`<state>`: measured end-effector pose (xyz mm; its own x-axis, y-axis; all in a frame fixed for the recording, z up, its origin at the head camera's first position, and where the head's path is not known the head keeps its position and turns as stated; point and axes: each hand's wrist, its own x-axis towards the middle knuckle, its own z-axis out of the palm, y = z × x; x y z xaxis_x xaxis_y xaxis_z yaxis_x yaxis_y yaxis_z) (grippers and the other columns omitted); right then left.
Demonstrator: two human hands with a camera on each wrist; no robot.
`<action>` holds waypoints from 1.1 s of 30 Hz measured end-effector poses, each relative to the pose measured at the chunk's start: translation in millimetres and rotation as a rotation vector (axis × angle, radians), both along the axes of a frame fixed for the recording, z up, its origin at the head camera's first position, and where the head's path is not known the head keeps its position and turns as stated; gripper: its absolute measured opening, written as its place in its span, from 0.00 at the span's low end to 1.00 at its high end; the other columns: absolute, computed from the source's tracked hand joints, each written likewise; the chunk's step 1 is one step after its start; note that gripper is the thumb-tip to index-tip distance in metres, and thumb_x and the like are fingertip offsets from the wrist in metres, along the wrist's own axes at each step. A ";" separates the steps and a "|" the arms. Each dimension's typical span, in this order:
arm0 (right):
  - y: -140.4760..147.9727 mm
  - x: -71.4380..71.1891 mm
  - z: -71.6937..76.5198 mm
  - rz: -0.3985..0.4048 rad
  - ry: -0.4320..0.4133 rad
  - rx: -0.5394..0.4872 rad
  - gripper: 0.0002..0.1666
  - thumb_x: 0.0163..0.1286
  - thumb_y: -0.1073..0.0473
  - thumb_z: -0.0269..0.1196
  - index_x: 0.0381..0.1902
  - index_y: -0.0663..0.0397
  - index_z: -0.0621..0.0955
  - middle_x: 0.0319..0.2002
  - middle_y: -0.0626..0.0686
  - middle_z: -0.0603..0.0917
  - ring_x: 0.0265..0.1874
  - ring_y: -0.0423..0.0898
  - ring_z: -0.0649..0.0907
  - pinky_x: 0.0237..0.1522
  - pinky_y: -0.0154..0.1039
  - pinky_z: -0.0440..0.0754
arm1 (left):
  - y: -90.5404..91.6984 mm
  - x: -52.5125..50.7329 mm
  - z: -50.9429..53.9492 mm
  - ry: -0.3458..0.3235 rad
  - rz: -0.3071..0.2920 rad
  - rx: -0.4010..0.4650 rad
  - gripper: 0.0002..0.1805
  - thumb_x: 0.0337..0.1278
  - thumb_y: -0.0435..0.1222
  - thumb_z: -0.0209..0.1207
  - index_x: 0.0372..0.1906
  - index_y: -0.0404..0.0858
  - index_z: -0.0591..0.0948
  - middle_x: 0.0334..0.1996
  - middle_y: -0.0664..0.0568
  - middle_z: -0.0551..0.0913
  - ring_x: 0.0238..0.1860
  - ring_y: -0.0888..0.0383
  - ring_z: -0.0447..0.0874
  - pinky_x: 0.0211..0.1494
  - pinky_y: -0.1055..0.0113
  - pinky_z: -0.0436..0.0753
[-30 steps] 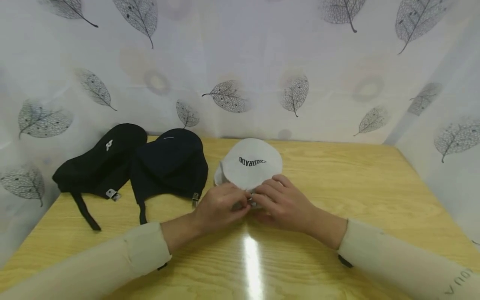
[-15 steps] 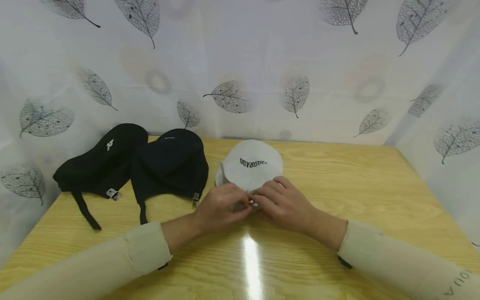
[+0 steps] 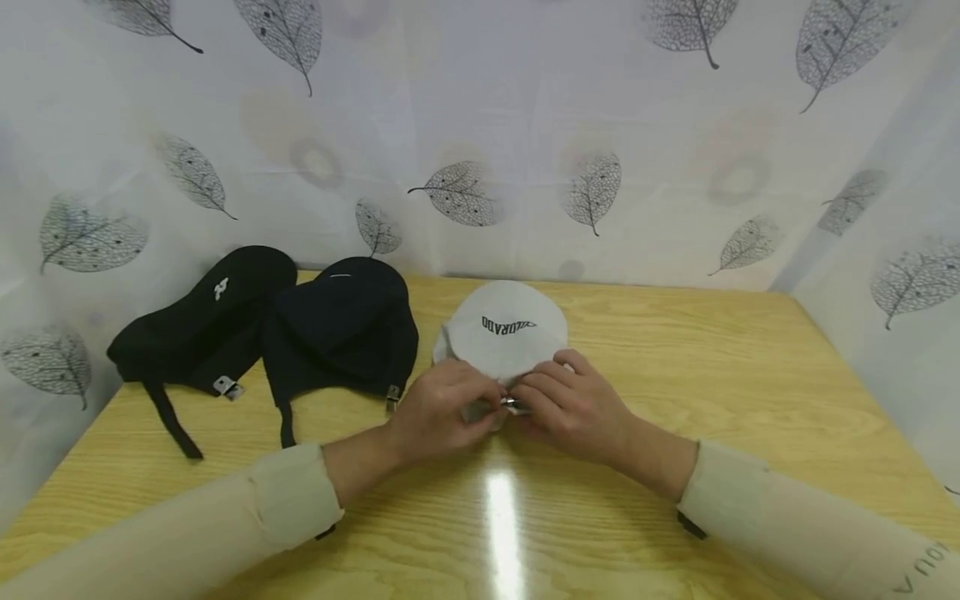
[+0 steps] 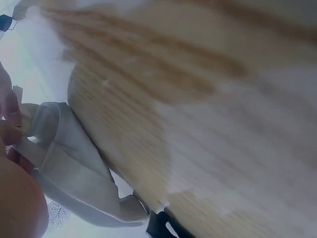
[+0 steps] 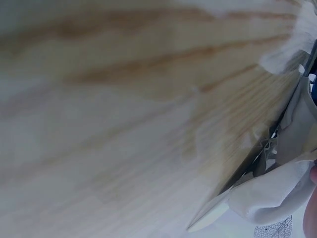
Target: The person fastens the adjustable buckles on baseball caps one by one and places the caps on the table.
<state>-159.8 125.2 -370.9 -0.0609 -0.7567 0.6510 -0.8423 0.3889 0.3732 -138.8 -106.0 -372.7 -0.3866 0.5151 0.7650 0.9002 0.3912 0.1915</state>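
Observation:
A white cap (image 3: 502, 333) with dark COLORADO lettering, upside down from here, rests near the table's middle. At its near edge my left hand (image 3: 446, 408) pinches the cap's strap; the left wrist view shows this pale strap (image 4: 30, 151) between the fingers. My right hand (image 3: 573, 408) grips the other side, where a small shiny metal buckle (image 3: 512, 402) shows between the two hands. Only a sliver of the right hand shows in the right wrist view, beside the cap's white cloth (image 5: 272, 193). Fingers hide much of the strap.
To the left lie a black cap (image 3: 202, 325) with a white emblem and a dark navy cap (image 3: 341, 333), touching each other, straps hanging toward me. Behind the wooden table (image 3: 712, 358) hangs a leaf-patterned curtain (image 3: 517, 125), which also closes off both sides.
Both hands stay almost in place on the white cap. The fingers have shifted slightly, and the metal buckle shows more plainly between them now. The dark caps have not moved.

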 end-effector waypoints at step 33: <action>10.9 -1.7 -1.8 0.034 0.008 0.024 0.09 0.66 0.59 0.59 0.32 0.57 0.82 0.30 0.48 0.87 0.30 0.45 0.84 0.40 0.44 0.79 | -18.5 -0.8 -7.9 -0.166 0.256 -0.165 0.10 0.36 0.28 0.70 0.25 0.45 0.82 0.26 0.59 0.84 0.31 0.61 0.80 0.41 0.63 0.78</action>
